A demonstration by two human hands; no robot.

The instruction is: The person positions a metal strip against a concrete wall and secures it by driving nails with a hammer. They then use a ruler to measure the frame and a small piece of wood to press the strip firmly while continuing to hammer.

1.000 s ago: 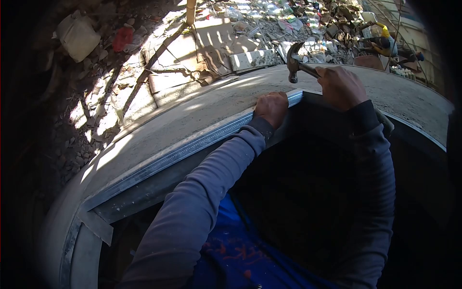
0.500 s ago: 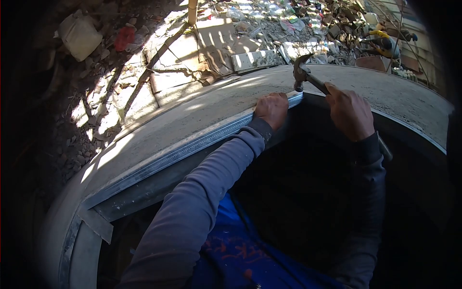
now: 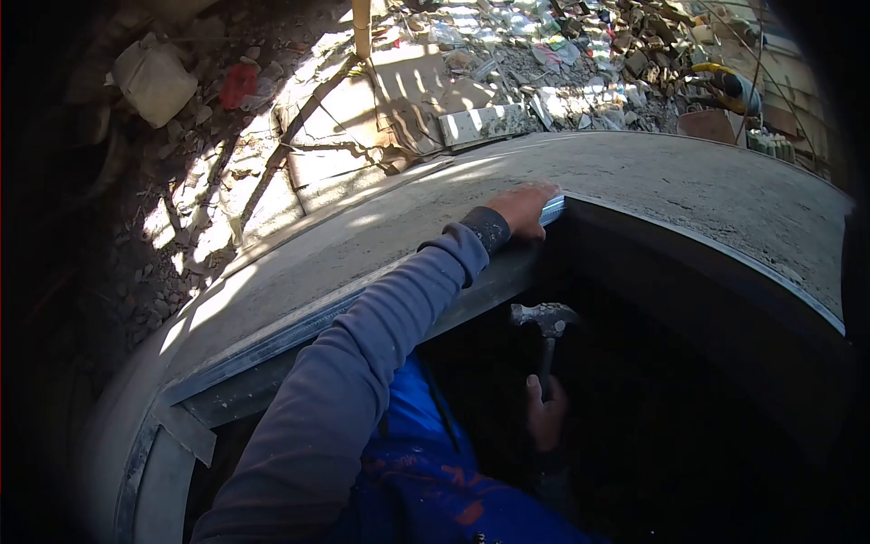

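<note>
My left hand (image 3: 523, 210) reaches over the metal channel (image 3: 299, 333) near the corner of the opening, its fingers wrapped on the channel's end. The channel runs along the inner edge of a grey slab (image 3: 625, 172). Lower down, inside the dark opening, my right hand (image 3: 546, 412) is closed round the handle of a claw hammer (image 3: 546, 317). The hammer stands roughly upright with its head above the hand, apart from the channel and the slab.
Rubble and litter (image 3: 580, 54) lie beyond the slab. A whitish container (image 3: 154, 82) sits at the upper left, and a yellow and dark object (image 3: 729, 89) at the upper right. A short board piece (image 3: 188, 433) crosses the near left corner.
My right hand has brought the hammer down and left, from the channel's end into the opening. My left hand has shifted slightly over the channel. The view has tilted a little.
</note>
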